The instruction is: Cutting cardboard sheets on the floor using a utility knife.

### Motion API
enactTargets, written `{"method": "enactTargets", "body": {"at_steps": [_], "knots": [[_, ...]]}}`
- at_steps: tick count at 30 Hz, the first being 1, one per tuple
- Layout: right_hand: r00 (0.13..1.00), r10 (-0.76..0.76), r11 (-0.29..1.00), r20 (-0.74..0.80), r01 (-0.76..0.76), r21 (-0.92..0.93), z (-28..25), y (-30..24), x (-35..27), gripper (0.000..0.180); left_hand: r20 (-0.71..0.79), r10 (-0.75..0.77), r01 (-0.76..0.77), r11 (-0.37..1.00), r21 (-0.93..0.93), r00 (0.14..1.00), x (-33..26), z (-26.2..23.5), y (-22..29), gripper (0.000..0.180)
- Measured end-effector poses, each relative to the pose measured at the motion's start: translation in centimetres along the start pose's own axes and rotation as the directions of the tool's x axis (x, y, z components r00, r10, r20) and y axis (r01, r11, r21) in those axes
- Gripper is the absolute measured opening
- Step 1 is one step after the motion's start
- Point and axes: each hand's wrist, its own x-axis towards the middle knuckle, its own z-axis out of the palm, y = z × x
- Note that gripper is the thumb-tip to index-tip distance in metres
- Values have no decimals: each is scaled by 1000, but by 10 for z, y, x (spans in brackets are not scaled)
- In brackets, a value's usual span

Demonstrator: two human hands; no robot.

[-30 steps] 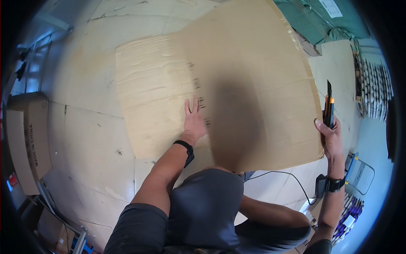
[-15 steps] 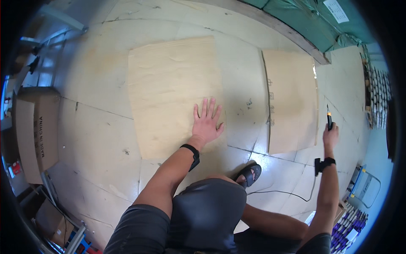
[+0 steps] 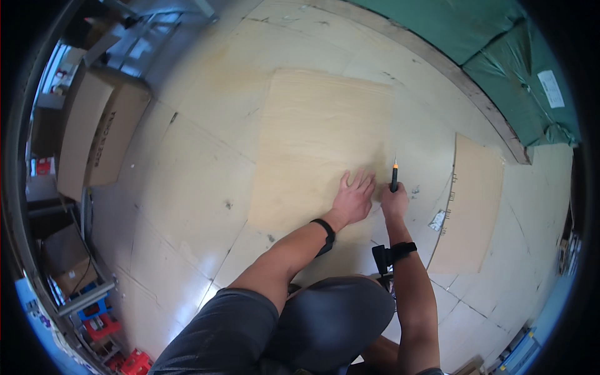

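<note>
A flat, plain brown cardboard sheet [image 3: 319, 131] lies on the floor in front of me. My left hand [image 3: 354, 201] rests on its near right part, palm down, with the fingers apart and slightly bent. Just to the right, my right hand [image 3: 394, 203] is closed round a utility knife [image 3: 394, 179] with a black and orange handle. The knife's thin metal tip points away from me, near the sheet's right edge. Whether the tip touches the cardboard I cannot tell.
Another cardboard piece [image 3: 469, 212] with printed marks lies at the right. Far right, a green-wrapped stack [image 3: 487, 37] sits behind a wooden beam [image 3: 437, 78]. A cardboard box [image 3: 103, 134] and a metal rack [image 3: 87, 299] stand at the left.
My right hand has brought the knife left, from beyond the second cardboard piece to the first sheet's right edge. My left hand stays on the sheet, its fingers more bent. The view has turned.
</note>
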Motion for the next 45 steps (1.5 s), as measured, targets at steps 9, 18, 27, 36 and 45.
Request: {"method": "enactTargets", "body": {"at_steps": [9, 18, 27, 36, 45], "knots": [[973, 228, 958, 42, -217, -187, 11, -1, 10, 40, -154, 64, -72, 996, -43, 986, -3, -4, -45, 31], [968, 228, 971, 106, -218, -100, -5, -18, -3, 37, 40, -940, 940, 339, -27, 340, -48, -105, -179, 87], [974, 227, 970, -7, -227, -88, 18, -1, -68, 29, 45, -827, 826, 562, 46, 561, -4, -104, -204, 82], [973, 82, 993, 214, -97, 62, 9, -14, -146, 37, 207, -444, 418, 894, 160, 872, 80, -131, -219, 82], [989, -132, 949, 71, 147, -280, -78, 39, 56, 41, 137, -334, 337, 942, 5, 932, 59, -118, -200, 57]]}}
